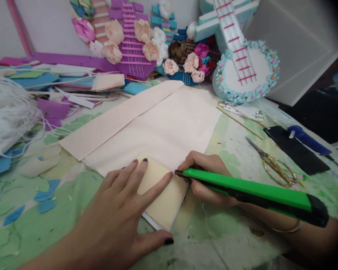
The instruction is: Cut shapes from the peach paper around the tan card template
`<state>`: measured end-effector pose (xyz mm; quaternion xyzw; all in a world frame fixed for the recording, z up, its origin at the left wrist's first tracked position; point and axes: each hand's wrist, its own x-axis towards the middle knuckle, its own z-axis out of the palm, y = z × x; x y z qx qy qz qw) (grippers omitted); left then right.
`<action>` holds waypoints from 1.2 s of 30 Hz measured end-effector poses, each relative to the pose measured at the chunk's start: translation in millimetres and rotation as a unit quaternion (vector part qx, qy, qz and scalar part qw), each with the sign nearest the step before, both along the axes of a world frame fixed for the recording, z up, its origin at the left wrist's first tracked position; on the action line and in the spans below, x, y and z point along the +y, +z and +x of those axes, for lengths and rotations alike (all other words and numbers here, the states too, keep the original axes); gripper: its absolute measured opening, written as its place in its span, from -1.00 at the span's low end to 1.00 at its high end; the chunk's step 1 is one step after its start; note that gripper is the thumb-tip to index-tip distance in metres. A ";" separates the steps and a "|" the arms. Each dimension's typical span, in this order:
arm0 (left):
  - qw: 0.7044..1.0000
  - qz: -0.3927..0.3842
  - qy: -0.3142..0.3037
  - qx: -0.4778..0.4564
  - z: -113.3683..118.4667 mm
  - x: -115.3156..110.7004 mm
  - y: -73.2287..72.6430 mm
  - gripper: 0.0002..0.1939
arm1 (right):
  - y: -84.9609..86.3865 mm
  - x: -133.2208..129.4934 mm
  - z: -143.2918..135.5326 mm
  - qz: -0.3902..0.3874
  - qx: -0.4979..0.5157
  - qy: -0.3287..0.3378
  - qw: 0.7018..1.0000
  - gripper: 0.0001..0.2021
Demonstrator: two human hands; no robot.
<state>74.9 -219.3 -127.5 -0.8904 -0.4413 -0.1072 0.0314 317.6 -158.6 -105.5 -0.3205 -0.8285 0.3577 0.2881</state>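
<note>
My left hand (pixel 124 206) lies flat with its fingers spread, pressing a pale yellow rectangular piece (pixel 161 197) onto a large pale pink sheet (pixel 169 127). A white layer shows under the yellow piece's near edge. Closed around a green and black utility knife (pixel 250 187), my right hand (pixel 210 176) holds its tip at the right edge of the yellow piece, close to my left index fingertip. The blade itself is too small to make out. Along the far left side of the sheet lies a separate pale pink strip (pixel 121 122).
Scissors (pixel 278 165), a black phone (pixel 295 150), a blue glue gun (pixel 310 138) and a thin stick (pixel 239 123) lie at right. White string (pixel 11 116) and blue paper scraps (pixel 46 197) cover the left. Decorated guitar models (pixel 245 71) stand behind.
</note>
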 end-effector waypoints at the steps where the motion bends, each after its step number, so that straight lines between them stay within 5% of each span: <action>1: 1.000 -0.002 0.001 0.002 0.1 0.0 0.3 -0.14 | 0.3 -0.4 -0.3 -0.002 -0.001 -0.004 1.000 -0.81; 36: 1.000 -0.003 -0.006 0.029 3.9 1.2 5.8 -0.16 | 3.8 -3.1 -0.7 0.015 0.026 -0.007 1.000 -0.82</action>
